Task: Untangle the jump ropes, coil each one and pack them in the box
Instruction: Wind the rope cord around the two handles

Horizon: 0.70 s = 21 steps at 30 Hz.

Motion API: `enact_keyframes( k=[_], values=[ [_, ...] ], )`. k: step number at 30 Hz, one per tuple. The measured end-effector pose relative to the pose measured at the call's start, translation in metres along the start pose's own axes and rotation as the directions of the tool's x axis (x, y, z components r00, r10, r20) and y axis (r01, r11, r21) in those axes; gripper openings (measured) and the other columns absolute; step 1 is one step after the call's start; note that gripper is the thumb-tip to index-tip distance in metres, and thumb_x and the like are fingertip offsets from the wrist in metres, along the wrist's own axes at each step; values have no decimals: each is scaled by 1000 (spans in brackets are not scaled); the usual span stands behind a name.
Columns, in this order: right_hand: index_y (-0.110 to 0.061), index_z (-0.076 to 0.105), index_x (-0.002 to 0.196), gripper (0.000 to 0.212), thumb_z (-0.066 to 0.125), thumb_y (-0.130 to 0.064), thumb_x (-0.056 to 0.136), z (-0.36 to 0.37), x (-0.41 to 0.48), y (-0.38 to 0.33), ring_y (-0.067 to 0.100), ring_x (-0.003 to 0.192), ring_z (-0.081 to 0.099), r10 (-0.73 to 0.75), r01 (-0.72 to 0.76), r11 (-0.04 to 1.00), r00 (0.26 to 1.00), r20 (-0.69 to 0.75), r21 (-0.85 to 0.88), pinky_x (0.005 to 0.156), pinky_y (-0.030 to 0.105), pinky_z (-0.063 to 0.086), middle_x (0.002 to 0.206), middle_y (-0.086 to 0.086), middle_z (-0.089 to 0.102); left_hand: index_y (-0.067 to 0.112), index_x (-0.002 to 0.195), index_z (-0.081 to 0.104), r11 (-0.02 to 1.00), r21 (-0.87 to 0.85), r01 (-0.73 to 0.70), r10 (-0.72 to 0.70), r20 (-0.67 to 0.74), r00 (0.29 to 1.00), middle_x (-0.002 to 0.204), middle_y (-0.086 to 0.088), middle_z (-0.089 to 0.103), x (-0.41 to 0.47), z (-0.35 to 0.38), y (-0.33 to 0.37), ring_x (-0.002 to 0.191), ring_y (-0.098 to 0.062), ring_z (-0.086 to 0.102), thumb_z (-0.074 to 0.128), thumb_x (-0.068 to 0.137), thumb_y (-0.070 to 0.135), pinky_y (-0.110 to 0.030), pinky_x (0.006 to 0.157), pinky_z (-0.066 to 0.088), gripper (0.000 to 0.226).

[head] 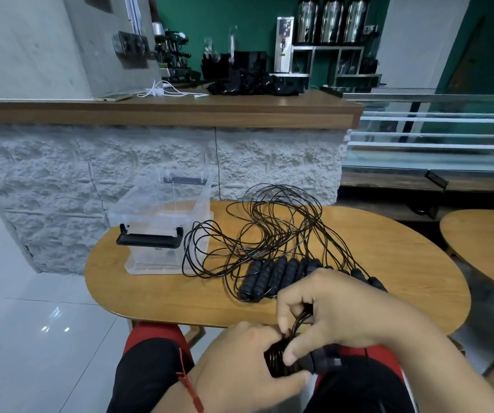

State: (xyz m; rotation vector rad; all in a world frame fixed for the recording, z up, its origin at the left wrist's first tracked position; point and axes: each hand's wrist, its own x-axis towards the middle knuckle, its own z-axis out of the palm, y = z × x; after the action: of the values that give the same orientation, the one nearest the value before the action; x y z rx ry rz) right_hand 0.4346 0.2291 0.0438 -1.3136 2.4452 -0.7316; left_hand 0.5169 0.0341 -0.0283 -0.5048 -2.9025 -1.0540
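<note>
A tangle of black jump rope cords [272,231] sprawls over the oval wooden table [150,287], with several black ribbed handles [272,277] lined up side by side near its front edge. A clear plastic box [165,225] with black clip handles stands open at the table's left. Over my lap, my left hand [239,362] grips a coiled black rope bundle [278,359] around its handles. My right hand [338,308] pinches the cord loops at the top of that bundle. The bundle is partly hidden by my fingers.
A stone-faced counter with a wooden top [165,111] rises behind the table. A second wooden table [484,245] stands at the right. Pale tiled floor [31,323] lies to the left. My knees sit under the table's front edge.
</note>
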Motion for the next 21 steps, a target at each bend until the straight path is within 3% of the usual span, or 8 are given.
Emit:
enact_keyframes(
  k=[2, 5, 8, 11, 12, 15, 18, 21],
  values=[
    [-21, 74, 89, 27, 94, -35, 77, -5, 3, -1, 8, 65, 50, -42, 28, 982, 997, 69, 188, 62, 26, 40, 77, 5, 59, 44, 99, 61, 995, -64, -79, 79, -6, 997, 82, 33, 64, -5, -5, 4, 86, 11, 64, 74, 84, 65, -16, 72, 48, 28],
    [-14, 74, 86, 19, 90, -22, 82, 2, 13, 9, 16, 65, 56, -36, 29, 878, 999, 7, 477, 63, 25, 44, 72, 14, 64, 39, 108, 74, 953, -259, -156, 146, -58, 988, 93, 20, 73, -10, -9, 11, 94, -2, 71, 82, 86, 49, -29, 81, 56, 25],
    [-13, 70, 84, 14, 82, -9, 88, 19, 17, 20, 9, 69, 63, 48, 56, 790, 987, -153, 611, 68, 22, 51, 75, 0, 70, 36, 101, 70, 915, -368, -163, 57, -280, 958, 82, 6, 70, -10, -5, 17, 76, -9, 67, 82, 81, 46, -24, 68, 51, 25],
    [-23, 57, 75, 48, 61, 22, 92, 39, 14, 20, -5, 64, 63, 302, -85, 814, 907, -293, 575, 65, 7, 48, 58, -28, 65, 40, 106, 64, 885, -454, -105, -99, -402, 910, 84, 7, 72, -10, 0, 16, 76, -9, 67, 82, 76, 47, -14, 67, 47, 36],
    [-22, 56, 75, 50, 60, 25, 91, 42, 12, 19, -6, 64, 62, 294, -72, 827, 900, -321, 558, 65, 7, 47, 56, -28, 64, 45, 110, 60, 865, -494, -92, -134, -402, 906, 87, 9, 74, -9, 1, 16, 77, -8, 68, 85, 76, 42, -12, 69, 47, 42],
    [-7, 63, 78, 32, 57, 14, 100, 47, 15, 12, 13, 63, 51, 248, 69, 765, 886, -393, 640, 61, 30, 42, 66, 14, 57, 54, 117, 54, 820, -565, -93, -181, -410, 894, 99, 8, 77, -6, 1, 12, 84, -9, 72, 84, 77, 39, -18, 77, 53, 53],
    [-22, 53, 64, 44, 59, -12, 107, 62, 6, 7, 14, 52, 26, 364, 72, 648, 845, -391, 758, 53, 28, 22, 59, 12, 33, 48, 120, 64, 838, -534, -113, -162, -441, 883, 92, 2, 75, -5, 0, 6, 84, -19, 72, 75, 79, 53, -33, 78, 59, 43],
    [-22, 63, 75, 31, 59, -23, 105, 79, -1, -4, 14, 53, 21, 442, 62, 552, 824, -355, 831, 49, 25, 18, 65, 19, 26, 42, 112, 69, 821, -562, -95, -208, -451, 868, 82, -2, 75, -3, 0, 1, 75, -18, 72, 70, 81, 57, -33, 67, 55, 34]
  ],
)
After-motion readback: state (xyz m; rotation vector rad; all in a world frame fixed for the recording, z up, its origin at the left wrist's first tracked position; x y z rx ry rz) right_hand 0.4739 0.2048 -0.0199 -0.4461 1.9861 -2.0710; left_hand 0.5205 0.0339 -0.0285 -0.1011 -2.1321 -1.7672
